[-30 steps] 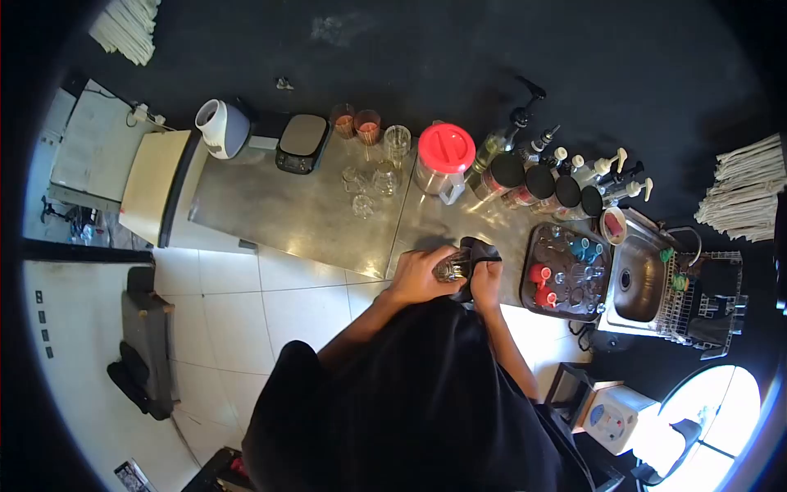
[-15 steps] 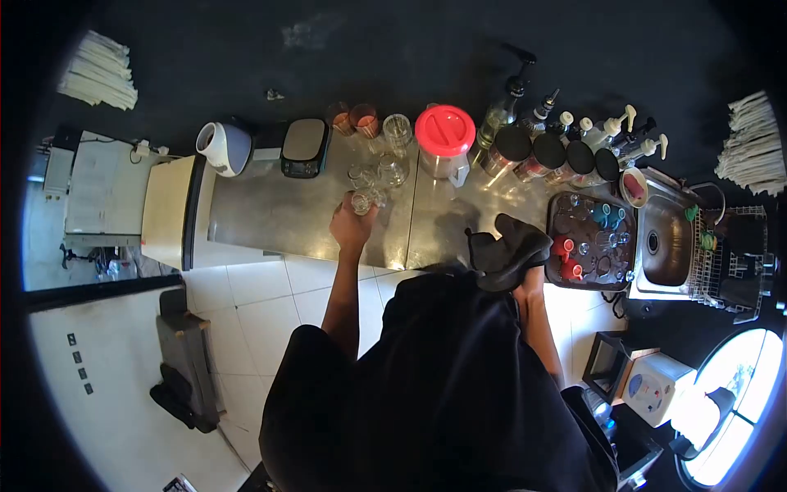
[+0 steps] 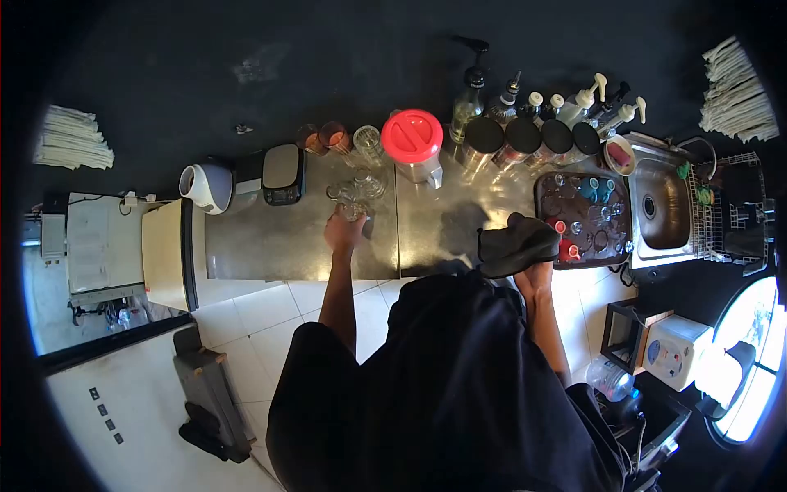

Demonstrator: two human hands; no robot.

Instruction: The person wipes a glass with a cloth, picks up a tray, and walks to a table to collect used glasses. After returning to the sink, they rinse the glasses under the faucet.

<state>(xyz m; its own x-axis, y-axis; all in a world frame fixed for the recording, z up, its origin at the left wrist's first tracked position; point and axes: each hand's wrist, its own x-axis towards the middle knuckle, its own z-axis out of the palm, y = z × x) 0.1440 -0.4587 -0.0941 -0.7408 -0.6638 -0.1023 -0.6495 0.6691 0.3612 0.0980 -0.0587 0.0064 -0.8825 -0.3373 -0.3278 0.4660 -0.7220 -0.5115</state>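
Note:
My left hand point(image 3: 343, 230) is closed around a clear drinking glass point(image 3: 354, 211) at the steel counter's front half. Just beyond it stand more clear glasses point(image 3: 369, 185), close together. My right hand point(image 3: 536, 279) grips a dark grey cloth point(image 3: 516, 248), bunched up and held at the counter's front edge. The cloth hides most of that hand's fingers. Right of the cloth is a dark tray point(image 3: 543, 197) holding small glasses, red cups point(image 3: 568, 250) and teal cups point(image 3: 597, 190).
A pitcher with a red lid point(image 3: 411, 137) stands mid-counter point(image 3: 443, 217). Dark-lidded canisters point(image 3: 523, 135) and pump bottles point(image 3: 586, 100) line the wall. At the left are a kitchen scale point(image 3: 284, 168) and amber glasses point(image 3: 334, 136). A sink point(image 3: 660, 234) and dish rack point(image 3: 734, 197) are far right.
The view has turned, so the counter is tilted differently and sits further left. My right hand and the cloth have come nearer the tray. My left hand remains at the glass.

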